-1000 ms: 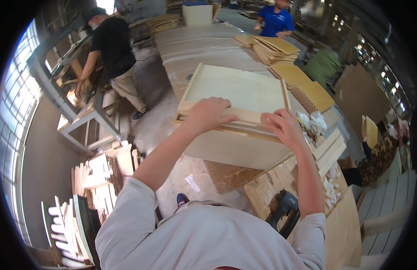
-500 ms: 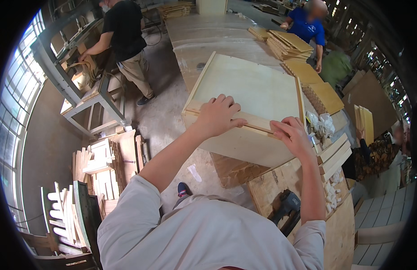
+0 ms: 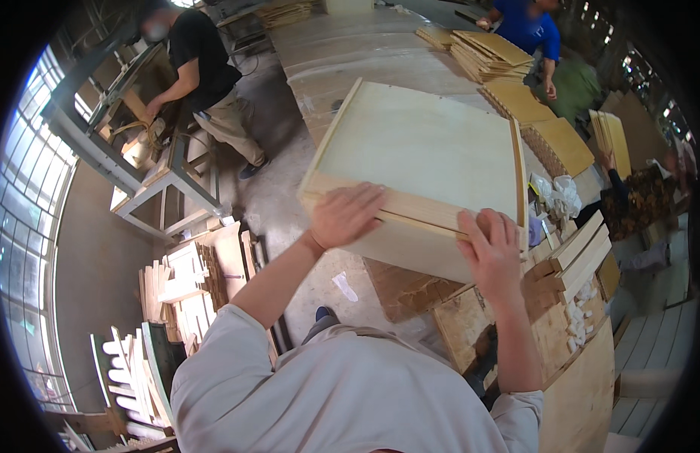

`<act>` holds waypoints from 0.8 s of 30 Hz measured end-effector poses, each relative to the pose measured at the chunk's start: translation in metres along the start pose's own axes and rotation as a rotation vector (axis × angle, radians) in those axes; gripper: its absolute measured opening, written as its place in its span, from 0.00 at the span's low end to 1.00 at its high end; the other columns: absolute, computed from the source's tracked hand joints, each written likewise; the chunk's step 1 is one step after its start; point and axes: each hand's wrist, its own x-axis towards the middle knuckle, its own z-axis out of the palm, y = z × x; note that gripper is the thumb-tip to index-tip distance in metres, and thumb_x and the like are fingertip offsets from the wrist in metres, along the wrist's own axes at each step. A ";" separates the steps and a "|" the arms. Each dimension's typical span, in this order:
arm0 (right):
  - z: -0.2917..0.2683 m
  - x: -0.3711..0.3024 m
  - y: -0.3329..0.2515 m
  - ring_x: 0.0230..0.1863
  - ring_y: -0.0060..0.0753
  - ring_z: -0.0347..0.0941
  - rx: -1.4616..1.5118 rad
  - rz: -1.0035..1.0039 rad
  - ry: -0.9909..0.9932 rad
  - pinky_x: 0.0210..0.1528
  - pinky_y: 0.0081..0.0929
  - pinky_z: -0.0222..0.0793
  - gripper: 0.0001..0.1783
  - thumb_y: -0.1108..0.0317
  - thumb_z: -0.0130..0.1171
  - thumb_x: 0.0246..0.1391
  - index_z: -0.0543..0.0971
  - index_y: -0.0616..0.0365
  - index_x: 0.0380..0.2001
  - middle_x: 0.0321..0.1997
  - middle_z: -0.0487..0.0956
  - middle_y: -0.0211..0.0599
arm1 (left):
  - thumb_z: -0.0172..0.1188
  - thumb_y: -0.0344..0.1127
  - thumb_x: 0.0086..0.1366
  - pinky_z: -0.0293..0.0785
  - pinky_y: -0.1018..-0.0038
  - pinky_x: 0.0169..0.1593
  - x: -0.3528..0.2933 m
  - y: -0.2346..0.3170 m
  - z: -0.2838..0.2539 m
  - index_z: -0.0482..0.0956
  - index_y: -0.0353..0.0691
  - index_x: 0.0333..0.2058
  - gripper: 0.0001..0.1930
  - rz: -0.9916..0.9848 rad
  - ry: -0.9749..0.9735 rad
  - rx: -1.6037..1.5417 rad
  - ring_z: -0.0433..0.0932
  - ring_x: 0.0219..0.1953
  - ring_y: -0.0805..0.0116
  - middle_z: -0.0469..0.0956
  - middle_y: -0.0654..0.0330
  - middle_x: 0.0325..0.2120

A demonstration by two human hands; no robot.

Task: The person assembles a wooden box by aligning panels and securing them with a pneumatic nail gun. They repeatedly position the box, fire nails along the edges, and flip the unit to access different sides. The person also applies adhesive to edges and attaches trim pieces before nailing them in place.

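A pale wooden box [image 3: 418, 143] with raised side edges rests in front of me, its recessed light panel facing up. Along its near edge lies a flat wooden strip [image 3: 425, 210]. My left hand [image 3: 347, 215] lies flat over the strip's left part, fingers stretched out and pressed together. At the right end, my right hand [image 3: 491, 245] grips the strip with bent fingers, the thumb near its front edge. The fingertips of my right hand are partly hidden. A dark power tool [image 3: 483, 359] lies under my right forearm, mostly covered by it.
Wooden slats [image 3: 580, 260] and small white blocks [image 3: 582, 317] sit on the bench at right. Yellow panels [image 3: 493, 57] are stacked on the far table. One person [image 3: 206, 60] works at a machine at left; another in blue [image 3: 527, 34] stands at far right. Wood pieces [image 3: 191, 283] lie lower left.
My left hand has flattened and slid slightly left and down along the strip. My right hand's fingers have curled over its right end. The view has shifted a little.
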 end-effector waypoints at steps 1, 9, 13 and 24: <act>0.007 0.004 -0.011 0.52 0.50 0.64 -0.011 0.006 -0.003 0.54 0.47 0.60 0.24 0.63 0.60 0.49 0.73 0.47 0.52 0.49 0.69 0.41 | 0.58 0.49 0.59 0.69 0.70 0.48 -0.005 -0.020 0.003 0.76 0.45 0.47 0.20 0.023 -0.002 -0.012 0.75 0.49 0.62 0.77 0.64 0.48; 0.043 0.036 -0.093 0.62 0.47 0.59 -0.072 0.100 -0.024 0.64 0.53 0.52 0.23 0.66 0.57 0.51 0.71 0.59 0.52 0.58 0.69 0.37 | 0.52 0.52 0.62 0.64 0.69 0.49 -0.011 -0.120 0.011 0.77 0.48 0.45 0.19 0.081 -0.013 -0.120 0.74 0.50 0.64 0.77 0.66 0.48; 0.038 0.041 -0.110 0.67 0.41 0.55 -0.145 0.168 -0.086 0.67 0.55 0.43 0.24 0.66 0.56 0.51 0.71 0.58 0.53 0.60 0.69 0.37 | 0.55 0.51 0.60 0.62 0.69 0.49 -0.015 -0.119 0.014 0.77 0.48 0.45 0.19 0.056 0.014 -0.191 0.74 0.50 0.64 0.76 0.67 0.49; 0.022 -0.054 -0.107 0.63 0.47 0.59 -0.112 0.537 0.218 0.64 0.46 0.49 0.23 0.71 0.58 0.49 0.74 0.52 0.51 0.61 0.69 0.36 | 0.59 0.46 0.59 0.58 0.57 0.58 0.032 -0.046 0.000 0.75 0.48 0.50 0.21 0.039 -0.150 -0.405 0.67 0.56 0.53 0.72 0.57 0.53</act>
